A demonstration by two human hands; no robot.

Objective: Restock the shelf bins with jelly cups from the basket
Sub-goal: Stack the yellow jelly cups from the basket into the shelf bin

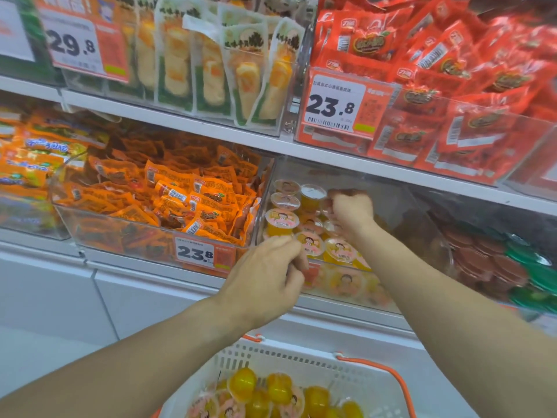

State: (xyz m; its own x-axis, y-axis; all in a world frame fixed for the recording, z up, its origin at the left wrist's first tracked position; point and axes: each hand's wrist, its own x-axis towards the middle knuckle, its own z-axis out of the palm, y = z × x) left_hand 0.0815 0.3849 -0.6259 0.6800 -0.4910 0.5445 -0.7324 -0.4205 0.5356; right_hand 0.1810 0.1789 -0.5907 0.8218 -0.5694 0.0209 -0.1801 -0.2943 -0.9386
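Observation:
A clear shelf bin [401, 206] on the middle shelf holds stacked orange jelly cups [281, 221] with cartoon lids. My right hand [351, 211] is deep inside the bin, fingers curled round a jelly cup [313, 196] at the top of the stack. Over the bin's front edge, my left hand [268, 276] pinches another lidded jelly cup [310, 244] with curled fingers. Below, a white basket [301, 362] with an orange handle [388, 372] holds several more jelly cups [272, 390].
An adjacent bin of orange snack packets [168, 200] with a 23.8 price tag [196, 251] sits left of the jelly bin. To the right is a bin of brown and green cups [488, 260]. The upper shelf carries red packets [452, 86] and pale packs [211, 64].

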